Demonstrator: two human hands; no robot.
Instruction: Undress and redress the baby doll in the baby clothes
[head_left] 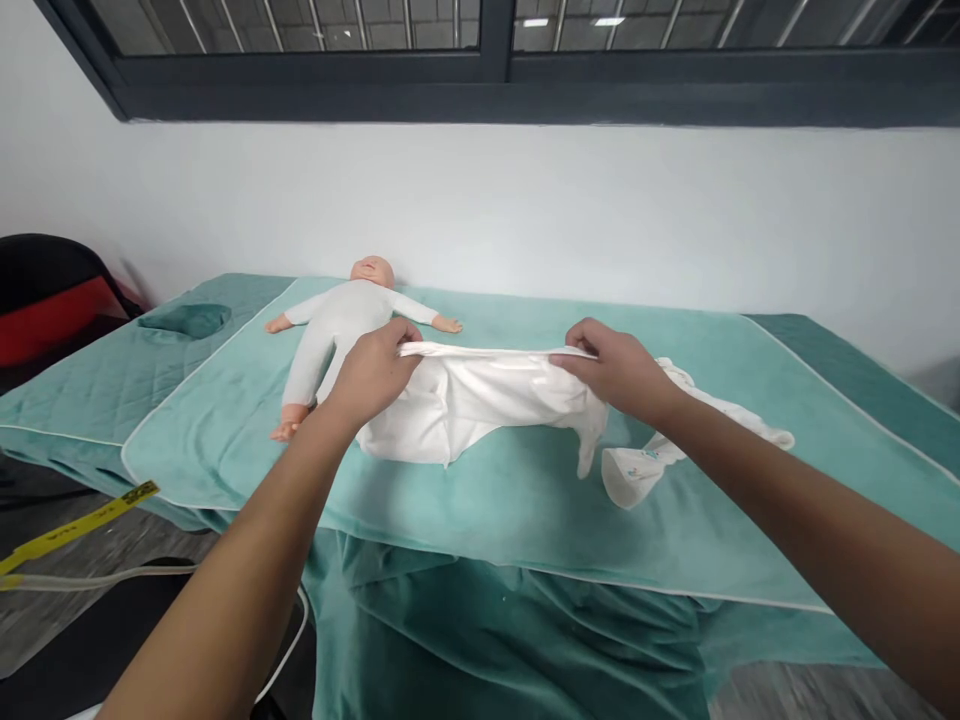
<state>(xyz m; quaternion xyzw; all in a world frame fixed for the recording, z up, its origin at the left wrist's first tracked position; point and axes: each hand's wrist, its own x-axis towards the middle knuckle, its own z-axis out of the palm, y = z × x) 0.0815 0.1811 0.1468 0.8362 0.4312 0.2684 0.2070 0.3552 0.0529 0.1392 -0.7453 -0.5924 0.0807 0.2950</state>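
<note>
A white cloth garment [495, 400] is stretched sideways between my two hands, its lower part hanging over the bed cover. My left hand [381, 368] pinches one end of its top edge. At the other end, my right hand [616, 368] grips the same edge between thumb and fingers. Behind my left hand lies a baby doll [352, 315] on its back, arms spread, its body pale and its head, hands and feet flesh-coloured. Partly hidden by my right forearm, another white garment [634, 475] with a small print lies crumpled on the cover.
A green cover [480, 520] with white piping spreads over the bed, which stands against a white wall [480, 210]. The bed has a face hole [187, 320] at left. A black and red chair [56, 310], a yellow tag [79, 528] and a white cable [289, 645] are on the left.
</note>
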